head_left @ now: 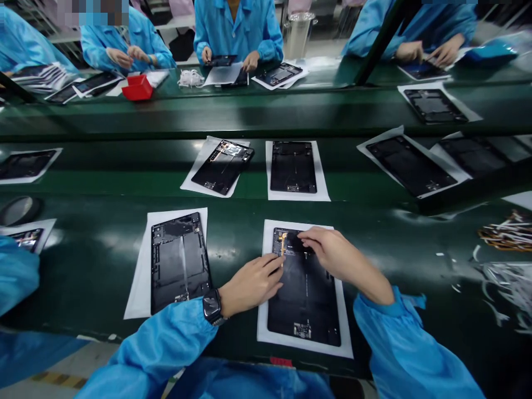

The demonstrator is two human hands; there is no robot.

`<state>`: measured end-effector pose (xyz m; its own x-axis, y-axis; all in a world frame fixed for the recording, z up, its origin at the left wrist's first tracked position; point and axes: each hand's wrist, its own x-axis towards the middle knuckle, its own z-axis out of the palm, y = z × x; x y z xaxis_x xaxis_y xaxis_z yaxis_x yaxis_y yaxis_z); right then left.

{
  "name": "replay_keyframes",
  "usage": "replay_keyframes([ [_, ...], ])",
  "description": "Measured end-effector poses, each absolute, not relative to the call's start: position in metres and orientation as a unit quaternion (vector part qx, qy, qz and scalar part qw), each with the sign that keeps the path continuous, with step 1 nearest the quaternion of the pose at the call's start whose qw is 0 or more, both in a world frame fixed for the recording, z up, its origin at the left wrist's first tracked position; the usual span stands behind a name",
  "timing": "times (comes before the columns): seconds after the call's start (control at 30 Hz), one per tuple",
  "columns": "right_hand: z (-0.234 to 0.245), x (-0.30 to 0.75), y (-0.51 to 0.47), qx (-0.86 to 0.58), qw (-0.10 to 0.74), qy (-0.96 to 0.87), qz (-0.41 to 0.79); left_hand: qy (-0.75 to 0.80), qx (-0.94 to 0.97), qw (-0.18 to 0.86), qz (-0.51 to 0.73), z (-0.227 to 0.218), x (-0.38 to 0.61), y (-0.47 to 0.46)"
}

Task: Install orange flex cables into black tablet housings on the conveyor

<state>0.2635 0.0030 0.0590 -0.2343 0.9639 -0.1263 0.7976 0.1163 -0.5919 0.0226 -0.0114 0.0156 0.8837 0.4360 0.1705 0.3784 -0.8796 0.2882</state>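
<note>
A black tablet housing (pixel 310 299) lies on a white sheet (pixel 305 350) in front of me, its inner side up. An orange flex cable (pixel 283 241) runs down its upper left part. My left hand (pixel 251 284), with a black watch (pixel 213 307) on the wrist, reaches over the housing's left edge. Its fingers are stretched out and slightly apart, fingertips at the cable's lower end. Over the upper part of the housing, my right hand (pixel 332 254) is closed in a pinch. What it grips, if anything, is too small to make out.
Another housing (pixel 168 271) lies on paper to the left. Two more, an angled one (pixel 224 166) and a straight one (pixel 293 166), are farther back. Loose strips (pixel 507 230) lie at right. Across the bench, co-workers in blue sit near a red bin (pixel 137 88).
</note>
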Motion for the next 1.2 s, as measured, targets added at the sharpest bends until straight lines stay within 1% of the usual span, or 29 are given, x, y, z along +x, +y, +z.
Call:
replay_keyframes([
  [0.17,0.066,0.26,-0.042,-0.625,0.16,-0.694,0.319,0.194,0.961,0.153,0.128,0.017,0.01,-0.015],
  [0.33,0.049,0.237,-0.07,-0.631,0.181,-0.701,0.279,0.206,0.947,0.18,0.169,0.013,0.002,-0.018],
  [0.43,0.043,0.222,-0.074,-0.618,0.186,-0.725,0.239,0.217,0.95,0.16,0.155,0.01,0.005,-0.019],
  [0.6,0.042,0.213,-0.073,-0.62,0.159,-0.739,0.211,0.212,0.964,0.099,0.125,0.006,0.013,-0.024],
  [0.67,0.041,0.212,-0.074,-0.619,0.159,-0.74,0.208,0.209,0.965,0.094,0.129,0.006,0.011,-0.025],
  [0.73,0.04,0.21,-0.075,-0.616,0.155,-0.746,0.2,0.203,0.963,0.113,0.139,0.005,0.006,-0.024],
  [0.8,0.04,0.204,-0.075,-0.609,0.141,-0.758,0.187,0.2,0.955,0.15,0.156,0.005,-0.003,-0.019],
  [0.9,0.041,0.191,-0.072,-0.595,0.088,-0.782,0.16,0.229,0.932,0.204,0.191,0.006,-0.014,-0.012],
  [0.97,0.041,0.182,-0.069,-0.591,0.052,-0.793,0.137,0.254,0.919,0.22,0.208,0.006,-0.017,-0.01],
  [1.03,0.04,0.178,-0.067,-0.589,0.035,-0.798,0.124,0.262,0.914,0.224,0.216,0.005,-0.017,-0.01],
  [1.1,0.039,0.179,-0.068,-0.59,0.059,-0.793,0.14,0.268,0.911,0.223,0.219,0.004,-0.015,-0.012],
  [1.2,0.037,0.188,-0.074,-0.591,0.158,-0.767,0.194,0.28,0.909,0.218,0.219,0.0,-0.013,-0.015],
])
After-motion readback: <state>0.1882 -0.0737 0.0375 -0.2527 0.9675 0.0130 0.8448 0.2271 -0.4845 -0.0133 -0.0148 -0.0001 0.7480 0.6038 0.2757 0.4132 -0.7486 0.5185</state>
